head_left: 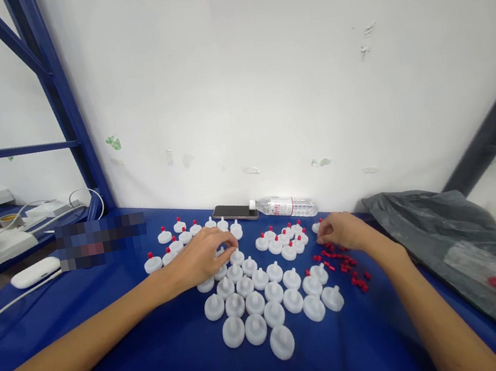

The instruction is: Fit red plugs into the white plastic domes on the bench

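Several white round plastic caps point(269, 303) lie in rows on the blue table point(125, 335). Farther back, more white caps carry small red tips point(179, 232). My left hand point(203, 257) rests curled over the caps at the back of the bare group, its fingers pinched on one white cap. My right hand point(342, 231) lies at a scatter of small red plugs point(346, 264), with its fingertips pinched together at the plugs nearest the red-tipped caps point(286, 239). What the right fingers hold is too small to name.
A dark phone point(235, 212) and a lying plastic bottle point(287, 206) sit against the white wall. A grey plastic bag point(459, 238) with red plugs inside lies at right. At left are a white device point(35, 271), cables and a blue shelf frame point(66, 109).
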A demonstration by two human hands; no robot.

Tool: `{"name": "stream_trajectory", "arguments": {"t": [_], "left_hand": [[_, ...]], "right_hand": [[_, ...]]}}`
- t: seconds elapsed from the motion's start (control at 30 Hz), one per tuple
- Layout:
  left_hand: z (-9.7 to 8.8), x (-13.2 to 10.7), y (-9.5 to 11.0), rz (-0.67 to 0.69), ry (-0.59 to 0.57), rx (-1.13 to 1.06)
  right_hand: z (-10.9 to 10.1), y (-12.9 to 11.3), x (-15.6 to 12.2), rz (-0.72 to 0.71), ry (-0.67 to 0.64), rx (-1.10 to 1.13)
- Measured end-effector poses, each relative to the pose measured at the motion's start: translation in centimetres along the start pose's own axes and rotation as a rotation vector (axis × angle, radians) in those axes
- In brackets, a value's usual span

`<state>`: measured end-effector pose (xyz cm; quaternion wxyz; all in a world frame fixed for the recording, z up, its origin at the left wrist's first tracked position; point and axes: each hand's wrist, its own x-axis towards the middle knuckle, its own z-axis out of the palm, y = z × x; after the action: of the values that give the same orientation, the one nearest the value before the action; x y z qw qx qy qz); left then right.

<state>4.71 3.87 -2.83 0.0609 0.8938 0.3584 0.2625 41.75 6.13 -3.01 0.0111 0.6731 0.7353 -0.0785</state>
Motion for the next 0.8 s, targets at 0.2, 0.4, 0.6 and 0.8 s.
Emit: {"name": "stream_trajectory", "arguments": {"t": [0.2,0.4,0.6,0.8], "left_hand": [[0.2,-0.1,-0.5,0.008,0.003,-0.005],[0.1,-0.3,-0.6,0.058,-0.045,-0.024],[0.4,0.0,-0.8,0.100,-0.055,-0.059],[0.0,-0.1,-0.1,0.067,0.007,-0.068]], "right_hand": [[0.2,0.0,0.2,-0.022,0.016,0.003],[-0.4,-0.4,-0.2,-0.057,0.148,0.092],[-0.8,-1.1,-0.3,-0.063,0.283,0.157],[-1.1,-1.6,-0.7,-0.047,0.347,0.185]]}}
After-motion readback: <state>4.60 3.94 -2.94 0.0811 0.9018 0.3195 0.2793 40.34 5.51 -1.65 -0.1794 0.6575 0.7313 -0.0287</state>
